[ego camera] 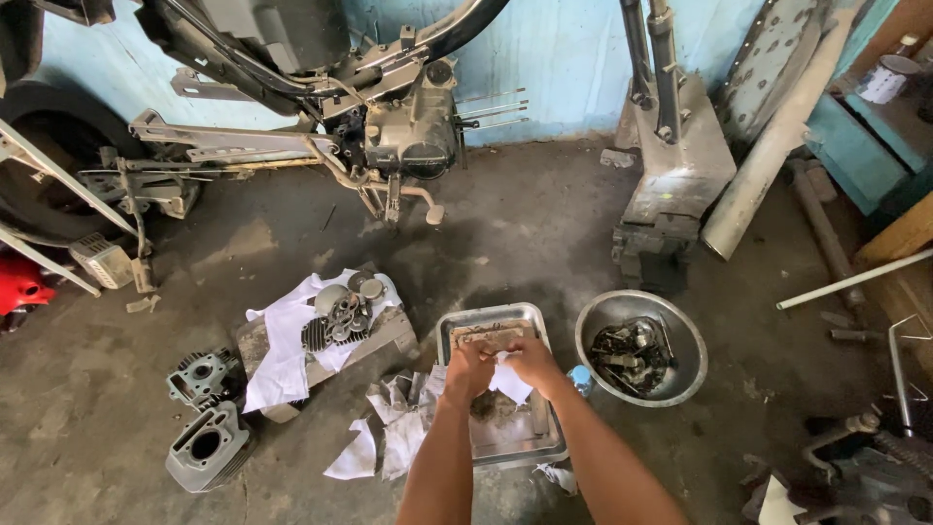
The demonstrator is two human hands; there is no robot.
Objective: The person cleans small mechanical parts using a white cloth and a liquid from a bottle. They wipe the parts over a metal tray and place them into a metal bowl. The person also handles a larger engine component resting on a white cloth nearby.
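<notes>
Tray of metal on the concrete floor right below you, round steel bowl of parts just beside it, your left hand and right hand pressed together over the tray, pinching a white rag.

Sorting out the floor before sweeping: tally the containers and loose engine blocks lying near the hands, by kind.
Rectangular metal tray: 1
Round metal bowl of dark parts: 1
Finned grey engine cylinder blocks: 2
Total: 4
Both the left hand and right hand are over the tray, with a white cloth.
</notes>
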